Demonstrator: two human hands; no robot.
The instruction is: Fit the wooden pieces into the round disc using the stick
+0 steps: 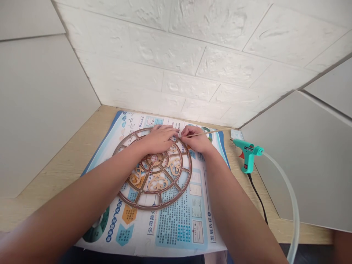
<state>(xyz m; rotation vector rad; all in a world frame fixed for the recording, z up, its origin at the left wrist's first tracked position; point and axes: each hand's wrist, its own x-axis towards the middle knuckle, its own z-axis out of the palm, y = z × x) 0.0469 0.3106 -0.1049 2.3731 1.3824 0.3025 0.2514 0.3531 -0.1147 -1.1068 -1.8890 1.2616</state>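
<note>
Soft daylight; pale glare on wall [220,66]; edges stretched; slight blur

A printed sheet [141,240] lies on the worktop [66,157] in the centre of the frame, with a round frame [190,172] on it. Right of the sheet are a glue gun [249,156] and, just behind it, a small packet [237,134]. A wall [192,69] stands behind, with panels at left [41,95] and right [299,157].

Left hand [162,140] flat on round lattice frame [143,207]. Right hand [195,139] pinches thin stick [210,132] at its rim. Glue gun [249,154] lies right.
</note>
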